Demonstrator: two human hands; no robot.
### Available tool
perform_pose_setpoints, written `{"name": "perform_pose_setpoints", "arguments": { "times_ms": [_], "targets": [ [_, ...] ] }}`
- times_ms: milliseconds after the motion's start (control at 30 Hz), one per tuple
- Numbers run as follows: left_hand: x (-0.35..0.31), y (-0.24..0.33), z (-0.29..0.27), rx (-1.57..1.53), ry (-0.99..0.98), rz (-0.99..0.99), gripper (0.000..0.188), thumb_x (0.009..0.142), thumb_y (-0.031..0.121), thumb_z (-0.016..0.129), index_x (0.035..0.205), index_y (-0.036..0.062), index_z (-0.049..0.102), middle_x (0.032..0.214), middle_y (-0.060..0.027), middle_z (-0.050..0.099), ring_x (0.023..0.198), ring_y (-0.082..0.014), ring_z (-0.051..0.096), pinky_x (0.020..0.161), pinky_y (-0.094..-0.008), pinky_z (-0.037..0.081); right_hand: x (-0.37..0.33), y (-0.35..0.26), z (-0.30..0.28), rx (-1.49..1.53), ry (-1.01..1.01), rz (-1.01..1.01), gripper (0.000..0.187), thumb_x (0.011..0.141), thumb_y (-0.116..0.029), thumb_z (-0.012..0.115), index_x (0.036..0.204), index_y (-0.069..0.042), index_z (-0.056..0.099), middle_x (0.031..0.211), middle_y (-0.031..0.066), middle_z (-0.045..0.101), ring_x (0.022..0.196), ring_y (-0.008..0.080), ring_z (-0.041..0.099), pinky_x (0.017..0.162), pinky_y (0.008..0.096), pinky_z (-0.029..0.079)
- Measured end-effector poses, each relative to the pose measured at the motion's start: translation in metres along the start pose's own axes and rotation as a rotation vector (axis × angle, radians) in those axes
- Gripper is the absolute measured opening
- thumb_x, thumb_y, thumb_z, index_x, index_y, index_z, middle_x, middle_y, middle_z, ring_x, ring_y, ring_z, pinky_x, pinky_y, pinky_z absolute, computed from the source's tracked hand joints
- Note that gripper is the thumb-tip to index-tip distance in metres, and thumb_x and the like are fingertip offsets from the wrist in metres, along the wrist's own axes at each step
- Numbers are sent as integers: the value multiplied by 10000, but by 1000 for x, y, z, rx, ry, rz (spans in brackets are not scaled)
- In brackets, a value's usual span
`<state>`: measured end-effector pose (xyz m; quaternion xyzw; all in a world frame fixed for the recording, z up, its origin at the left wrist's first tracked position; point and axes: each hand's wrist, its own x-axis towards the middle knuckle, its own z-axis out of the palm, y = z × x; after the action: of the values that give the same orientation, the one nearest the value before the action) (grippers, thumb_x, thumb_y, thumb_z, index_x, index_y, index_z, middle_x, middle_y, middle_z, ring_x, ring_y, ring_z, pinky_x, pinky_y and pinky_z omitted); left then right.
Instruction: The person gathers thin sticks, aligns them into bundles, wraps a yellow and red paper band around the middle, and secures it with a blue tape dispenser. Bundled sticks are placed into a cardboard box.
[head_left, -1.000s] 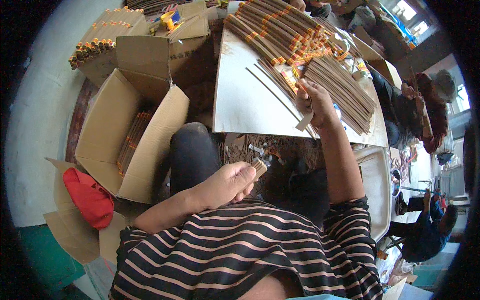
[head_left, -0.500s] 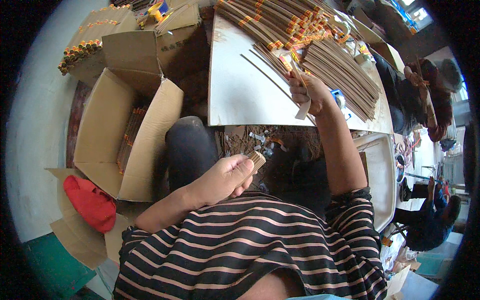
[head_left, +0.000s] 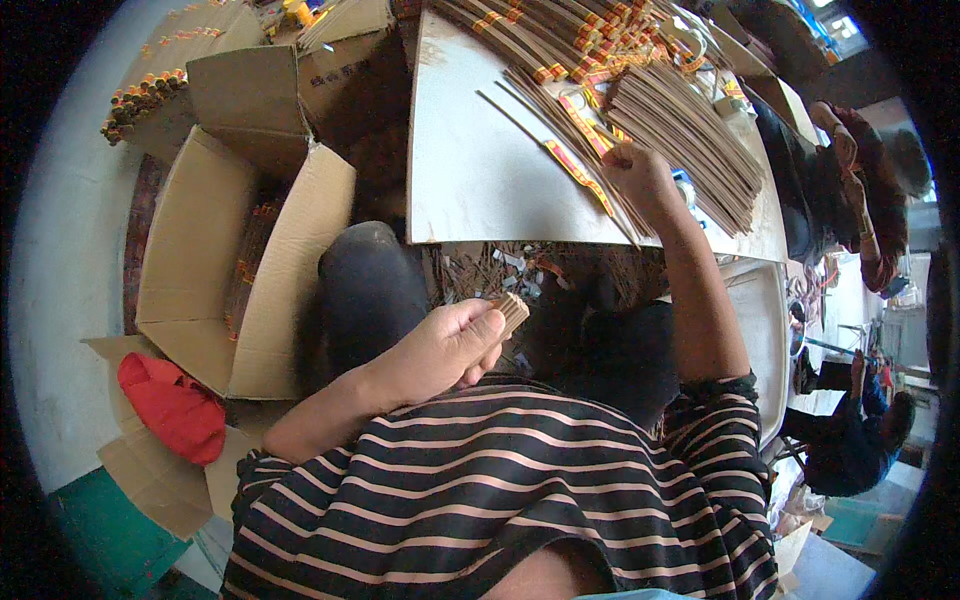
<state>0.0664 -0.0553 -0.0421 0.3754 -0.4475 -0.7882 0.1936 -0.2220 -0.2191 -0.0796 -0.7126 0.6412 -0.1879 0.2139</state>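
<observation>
In the head view, I see the left hand (head_left: 440, 350) wrapped firmly around a bundle of thin tan sticks (head_left: 514, 312), their blunt ends poking past the thumb, above the lap. The right hand (head_left: 640, 180) curls over the smooth, pale flat table (head_left: 470, 200), near a flat red-and-yellow strip (head_left: 583, 122); I cannot tell whether its fingers pinch anything. Just left lies a wavy red-and-yellow strip (head_left: 578, 176). Straight, matte brown sticks (head_left: 690, 150) spread beyond the hand.
</observation>
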Motion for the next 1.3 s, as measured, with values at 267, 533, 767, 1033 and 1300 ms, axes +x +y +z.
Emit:
{"name": "perform_pose_setpoints", "arguments": {
  "times_ms": [267,533,767,1033,1300],
  "targets": [
    [3,3,2,0,-20,13,420,944,422,331,918,21,454,659,7,434,546,-52,390,491,-176,337,-31,16,5,-206,-202,40,309,710,-193,683,944,-11,596,889,162,605,811,280,600,713,353,458],
    [4,1,0,10,-16,23,417,945,423,327,903,26,450,650,11,430,541,-47,386,483,-177,336,-24,28,11,-229,33,-42,200,808,-206,525,777,-32,616,771,216,602,753,381,591,662,428,469],
    [4,3,-2,-36,-25,1,302,957,312,363,926,30,464,670,21,442,558,-33,399,499,-163,364,-14,15,-4,-157,188,-37,212,774,-217,610,764,-6,630,746,210,610,730,355,608,651,398,470],
    [6,2,-5,-47,-9,-41,310,953,323,368,925,29,461,675,24,445,562,-32,402,500,-166,368,18,26,-6,-410,364,108,189,799,-233,576,820,-45,580,854,178,602,859,341,575,707,425,454],
    [10,1,-9,5,20,-25,391,957,377,321,943,10,457,665,5,449,550,-47,402,494,-179,355,48,29,15,-325,35,-27,260,728,-256,632,880,-45,646,827,208,617,800,357,597,722,429,463]
  ]
}}
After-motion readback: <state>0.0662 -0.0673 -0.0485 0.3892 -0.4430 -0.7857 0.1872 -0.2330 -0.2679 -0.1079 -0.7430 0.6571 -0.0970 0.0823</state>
